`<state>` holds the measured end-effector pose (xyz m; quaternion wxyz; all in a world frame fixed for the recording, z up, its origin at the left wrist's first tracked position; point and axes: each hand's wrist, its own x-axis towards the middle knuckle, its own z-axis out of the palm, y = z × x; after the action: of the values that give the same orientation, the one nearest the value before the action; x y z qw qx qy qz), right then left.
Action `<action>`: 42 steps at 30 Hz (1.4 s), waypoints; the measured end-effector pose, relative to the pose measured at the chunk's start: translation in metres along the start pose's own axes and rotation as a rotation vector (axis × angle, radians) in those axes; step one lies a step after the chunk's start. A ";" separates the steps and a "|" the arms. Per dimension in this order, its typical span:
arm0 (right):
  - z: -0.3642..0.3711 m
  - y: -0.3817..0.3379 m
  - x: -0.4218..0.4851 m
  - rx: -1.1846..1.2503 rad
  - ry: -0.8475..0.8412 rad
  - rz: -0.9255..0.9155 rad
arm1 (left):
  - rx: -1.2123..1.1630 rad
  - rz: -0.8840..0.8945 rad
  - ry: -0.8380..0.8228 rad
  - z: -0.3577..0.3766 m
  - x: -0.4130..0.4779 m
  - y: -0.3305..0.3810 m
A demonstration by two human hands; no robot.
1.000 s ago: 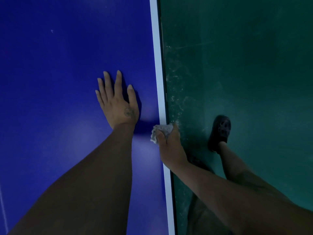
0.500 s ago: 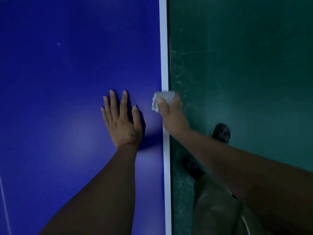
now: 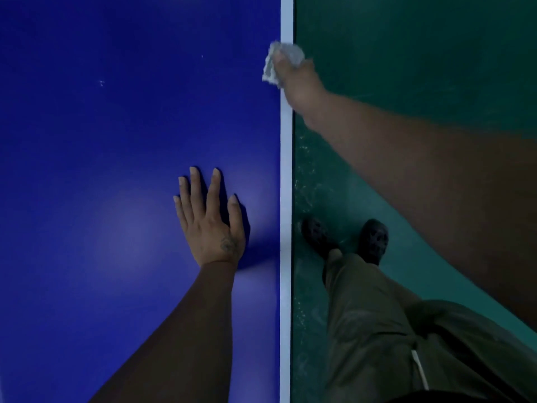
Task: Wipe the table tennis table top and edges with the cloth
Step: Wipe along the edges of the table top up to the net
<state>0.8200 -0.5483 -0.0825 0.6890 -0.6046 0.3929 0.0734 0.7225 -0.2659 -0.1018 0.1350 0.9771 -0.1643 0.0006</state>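
The blue table tennis table top [image 3: 116,141] fills the left half of the view, and its white edge line [image 3: 286,175] runs straight up the middle. My left hand [image 3: 210,222] lies flat on the blue top with fingers spread, a little left of the edge. My right hand [image 3: 296,80] is stretched far forward and grips a crumpled white cloth [image 3: 280,61], which is pressed on the white edge line and over the table's side.
To the right of the table edge lies a dark green floor [image 3: 421,68] with pale scuff marks near the table. My feet in dark shoes [image 3: 372,238] and my olive trousers [image 3: 377,330] stand close beside the edge.
My right hand has slid the cloth forward along the white edge, from level with my left wrist to far beyond my left fingertips. My left hand stays flat on the top.
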 end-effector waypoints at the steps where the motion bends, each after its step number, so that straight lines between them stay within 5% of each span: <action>1: -0.001 -0.004 0.005 0.015 0.004 0.011 | 0.001 -0.001 -0.001 0.000 0.000 0.000; 6: 0.012 0.046 -0.048 0.063 0.004 -0.095 | 0.001 0.013 0.008 0.001 0.001 -0.002; 12: 0.030 0.122 -0.137 -0.068 -0.067 0.169 | 0.009 0.017 -0.001 0.003 0.001 -0.003; 19: 0.005 0.050 -0.043 -0.037 -0.086 -0.030 | -0.007 0.002 -0.020 0.001 0.000 -0.002; 23: -0.005 -0.007 0.027 -0.087 -0.004 0.058 | 0.000 -0.002 -0.026 0.001 0.000 -0.003; 28: 0.002 0.004 -0.003 0.018 0.035 -0.061 | 0.037 -0.011 -0.035 -0.001 0.001 -0.002; 35: 0.019 0.059 -0.107 -0.135 -0.042 0.253 | 0.117 -0.080 -0.053 0.003 0.010 0.011; 42: 0.012 -0.016 0.006 0.043 0.084 0.181 | 0.139 -0.199 -0.084 0.027 0.132 0.060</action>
<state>0.8385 -0.5444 -0.0748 0.6753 -0.5542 0.4759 0.1016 0.8272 -0.3702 -0.1058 0.0595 0.9948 -0.0716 -0.0423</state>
